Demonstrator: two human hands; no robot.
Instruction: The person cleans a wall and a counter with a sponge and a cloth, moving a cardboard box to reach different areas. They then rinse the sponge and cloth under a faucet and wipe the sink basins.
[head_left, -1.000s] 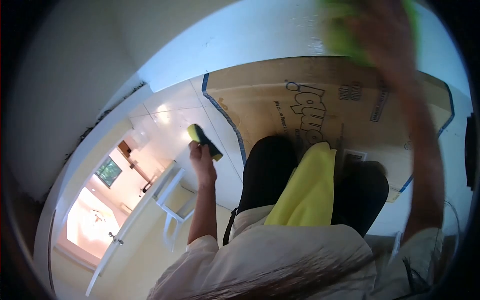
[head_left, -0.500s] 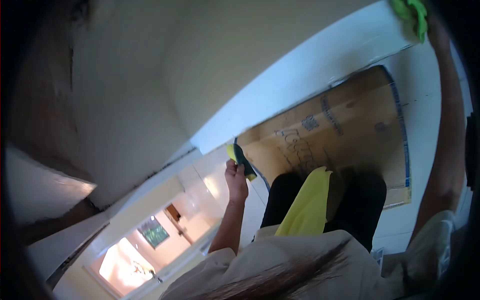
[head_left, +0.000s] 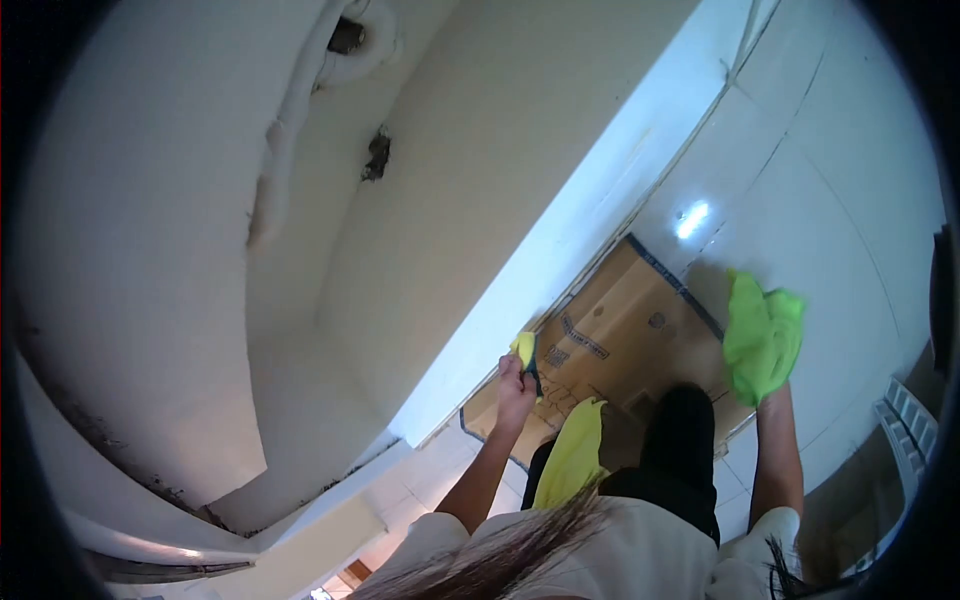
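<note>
My left hand [head_left: 514, 392] is closed around a yellow and dark-green scrub sponge [head_left: 523, 348], held above the near left part of a flattened cardboard sheet [head_left: 625, 325]. Out to the right, my right hand holds a bright green cloth [head_left: 762, 335]. That cloth hangs over the hand and hides most of its fingers. A yellow cloth [head_left: 572, 458] lies across my lap, between the dark-clothed legs [head_left: 677, 440], which are bent over the cardboard.
Left of me is a pale wall surface [head_left: 480, 210] with a white ledge [head_left: 575, 225] along its base. A white pipe [head_left: 285, 150] and a dark hole [head_left: 376, 155] show farther left. Light tiles [head_left: 800, 190] cover the floor. A white slatted object [head_left: 908, 420] stands at right.
The view has swung round. My right hand with the green cloth has come from the far upper right corner to beside the cardboard. My left hand still holds the sponge.
</note>
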